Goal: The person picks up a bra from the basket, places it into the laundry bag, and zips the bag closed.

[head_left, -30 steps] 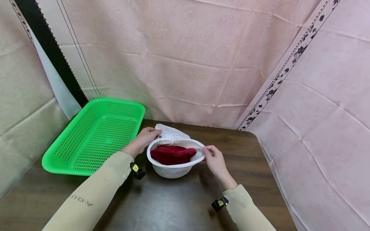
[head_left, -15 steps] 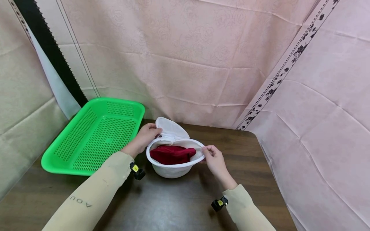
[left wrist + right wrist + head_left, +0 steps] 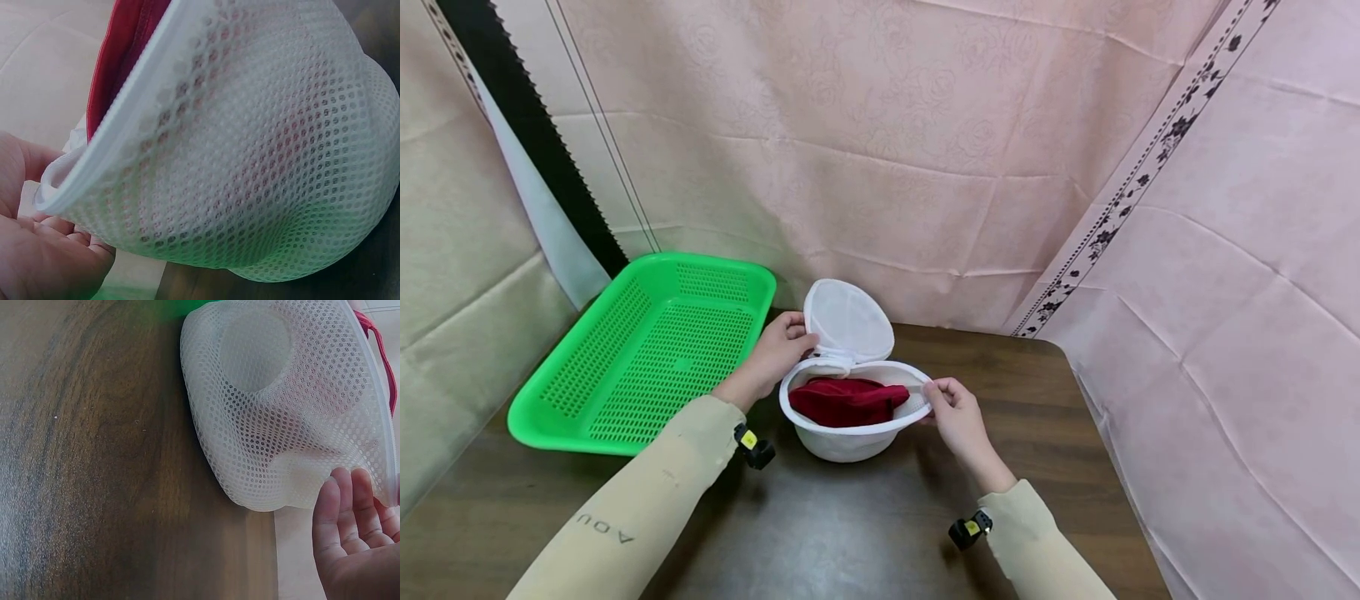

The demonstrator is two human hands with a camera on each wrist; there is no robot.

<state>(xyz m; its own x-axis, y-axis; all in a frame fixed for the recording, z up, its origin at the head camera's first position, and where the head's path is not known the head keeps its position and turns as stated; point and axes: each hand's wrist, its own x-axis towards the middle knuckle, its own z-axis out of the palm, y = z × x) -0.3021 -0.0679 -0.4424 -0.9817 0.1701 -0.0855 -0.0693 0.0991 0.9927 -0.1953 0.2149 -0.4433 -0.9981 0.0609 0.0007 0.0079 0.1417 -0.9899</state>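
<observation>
A white mesh laundry bag [image 3: 846, 447] stands on the table with its mouth open, its round lid [image 3: 850, 321] raised at the back. Inside lies a dark red garment [image 3: 842, 404], bunched up; in the right wrist view a narrow red strip [image 3: 382, 359] shows past the rim. My left hand [image 3: 777, 354] pinches the bag's back left edge, near where lid and rim meet. At the right end of the rim, my right hand [image 3: 958, 418] holds the edge between thumb and fingers. The red colour shows through the mesh [image 3: 262, 144] in the left wrist view.
To the left sits a green plastic basket [image 3: 681, 367] with slotted sides, close by my left forearm. The brown wooden table [image 3: 1000, 358] ends at a pale cloth [image 3: 887, 167] hanging behind, with more cloth on both sides.
The lid has swung up and back, from nearly edge-on to standing with its round face showing. My left hand has shifted slightly upward; the right hand and garment stay put.
</observation>
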